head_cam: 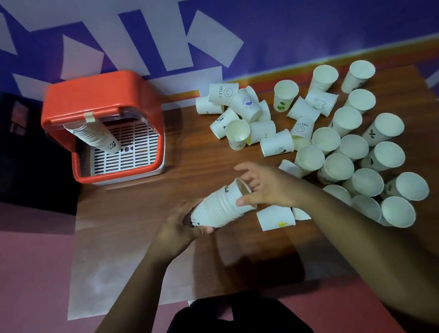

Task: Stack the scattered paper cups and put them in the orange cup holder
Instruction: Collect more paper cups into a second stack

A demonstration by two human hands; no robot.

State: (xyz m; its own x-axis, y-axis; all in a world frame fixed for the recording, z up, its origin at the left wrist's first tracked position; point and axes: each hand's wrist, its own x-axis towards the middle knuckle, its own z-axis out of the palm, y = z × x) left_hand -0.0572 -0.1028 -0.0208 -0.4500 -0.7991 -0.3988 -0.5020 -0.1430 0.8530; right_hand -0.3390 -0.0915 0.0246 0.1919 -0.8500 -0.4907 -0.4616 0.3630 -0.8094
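Holding cup stack (pixel 221 207) | lying sideways, mouth upper-right | left hand (pixel 178 232) grip closed on base, right hand (pixel 265 185) at rim

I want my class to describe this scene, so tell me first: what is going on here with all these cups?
A person is nesting paper cups. The left hand grips the base of a tilted stack, and the right hand is at its open end. Many loose cups remain scattered on the wooden table. The orange cup holder already carries one stack.
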